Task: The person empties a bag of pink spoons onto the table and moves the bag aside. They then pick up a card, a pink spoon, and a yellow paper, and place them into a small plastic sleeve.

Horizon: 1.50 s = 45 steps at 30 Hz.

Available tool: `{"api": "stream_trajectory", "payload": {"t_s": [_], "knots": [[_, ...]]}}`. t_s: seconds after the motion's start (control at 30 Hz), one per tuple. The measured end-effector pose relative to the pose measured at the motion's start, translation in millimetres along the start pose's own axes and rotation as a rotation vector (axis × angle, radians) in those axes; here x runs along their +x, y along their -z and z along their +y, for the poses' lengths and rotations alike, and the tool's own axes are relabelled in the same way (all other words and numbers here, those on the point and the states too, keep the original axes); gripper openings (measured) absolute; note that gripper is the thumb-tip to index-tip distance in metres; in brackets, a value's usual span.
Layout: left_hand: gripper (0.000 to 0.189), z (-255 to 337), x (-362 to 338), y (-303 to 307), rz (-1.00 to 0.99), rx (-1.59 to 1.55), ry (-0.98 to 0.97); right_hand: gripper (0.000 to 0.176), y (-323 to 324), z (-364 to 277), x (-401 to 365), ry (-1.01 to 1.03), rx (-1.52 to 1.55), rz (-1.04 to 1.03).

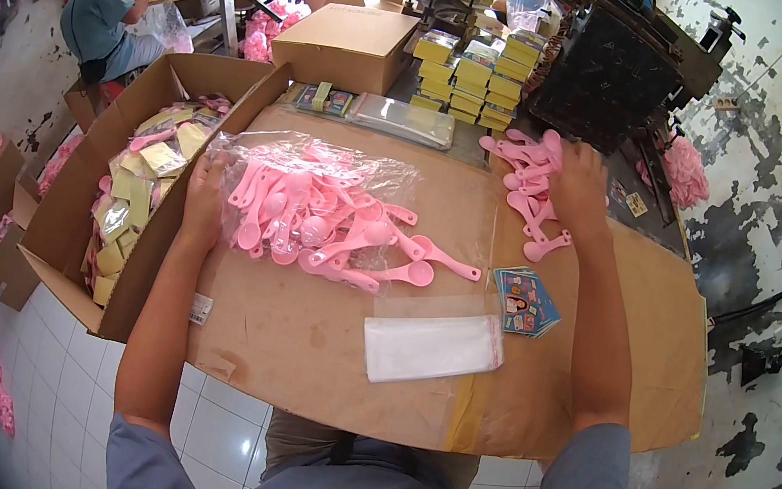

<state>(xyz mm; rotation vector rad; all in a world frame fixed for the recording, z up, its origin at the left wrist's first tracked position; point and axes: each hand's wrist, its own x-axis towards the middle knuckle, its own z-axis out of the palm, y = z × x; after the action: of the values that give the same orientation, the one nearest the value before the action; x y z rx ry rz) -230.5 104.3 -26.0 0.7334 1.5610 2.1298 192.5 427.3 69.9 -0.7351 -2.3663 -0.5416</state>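
My left hand (205, 197) is at the left side of a clear plastic bag (386, 175), its fingers closed on the bag's edge. Pink measuring spoons (314, 218) fill the bag, and several spill from its right side onto the cardboard-covered table (297, 332). Farther right, my right hand (580, 187) lies against a smaller pile of loose pink spoons (528, 179), fingers stretched forward and slightly cupped. Between my forearms are a fanned stack of blue printed cards (526, 302) and a stack of clear plastic sleeves (433, 348).
At left, an open carton (128, 281) holds packed spoons and cards. Behind stand a closed box (346, 40), stacks of yellow-edged cards (474, 75) and a dark machine (604, 69). A person (100, 24) sits at another table in the far left.
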Motion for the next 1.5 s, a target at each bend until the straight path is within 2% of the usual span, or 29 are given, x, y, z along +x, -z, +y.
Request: {"api": "stream_trajectory", "payload": {"t_s": [0.03,0.1,0.17,0.27,0.37,0.57,0.67,0.77,0.87,0.97,1.03,1.1,1.2,1.27,1.33,1.4,1.5], "knots": [[0.034,-2,2,1,-0.008,-0.016,-0.003,0.026,8,-10,-2,0.05,0.013,0.095],[0.035,-5,2,2,-0.02,-0.035,0.002,0.031,19,-49,-13,-0.097,0.638,-0.38],[0.035,-3,0,2,-0.023,-0.04,0.006,0.038,31,-91,-23,0.111,0.729,-0.687],[0.034,3,-4,-1,0.032,0.049,-0.018,0.042,30,-131,-30,-0.06,0.805,-0.824],[0.033,-3,-1,2,0.022,0.046,-0.033,0.044,28,-136,-29,0.065,0.785,-0.792],[0.032,-3,0,3,-0.008,-0.012,0.003,0.05,7,-113,-20,0.08,0.902,-0.922],[0.031,-2,0,2,0.01,0.048,-0.034,0.045,10,-110,-26,-0.061,0.812,-0.608],[0.03,3,-4,-3,0.015,0.04,-0.025,0.038,29,-122,-29,-0.029,0.846,-0.653],[0.031,0,-1,0,0.0,0.019,-0.022,0.031,35,-117,-27,0.047,0.818,-0.901],[0.032,5,-5,-1,0.012,0.087,-0.009,0.028,38,-83,-25,-0.004,0.72,-0.862],[0.033,6,-5,-3,0.033,0.084,-0.018,0.033,53,-46,-5,-0.37,0.796,-0.99],[0.033,6,-7,-5,0.04,0.079,-0.018,0.037,24,6,-20,-0.439,1.082,-0.525],[0.034,8,-6,-6,0.023,0.064,-0.014,0.035,26,8,-13,-0.053,-0.167,-0.009],[0.035,6,-5,-4,0.008,0.045,-0.002,0.033,37,-33,-5,-0.008,0.505,-0.075],[0.036,5,-6,-2,-0.005,0.092,-0.012,0.037,14,-76,-16,0.051,0.651,-0.429],[0.036,5,-6,-1,-0.002,0.12,-0.021,0.04,24,-131,-20,0.063,0.934,-0.71],[0.036,6,-6,0,0.022,0.124,-0.024,0.036,21,-167,-26,0.129,0.7,-0.627]]}}
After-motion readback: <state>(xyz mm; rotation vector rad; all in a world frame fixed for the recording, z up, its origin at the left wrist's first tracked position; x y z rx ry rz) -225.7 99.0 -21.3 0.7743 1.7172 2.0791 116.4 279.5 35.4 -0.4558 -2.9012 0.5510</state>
